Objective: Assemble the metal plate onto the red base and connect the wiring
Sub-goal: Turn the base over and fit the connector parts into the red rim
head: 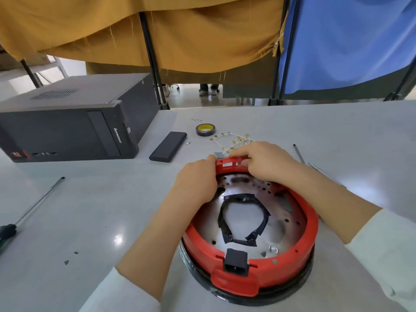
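1. The red base (299, 224) sits on the table (90, 210), with the metal plate (207, 221) already lying inside its ring.
2. At the base's far rim, the left hand (195, 176) curls its grip on the rim edge, seemingly to steady it.
3. The right hand (265, 161) pinches there too; what it holds is hidden.
4. The wiring (231, 140) trails just beyond the base's far rim, likely about to be fed in.
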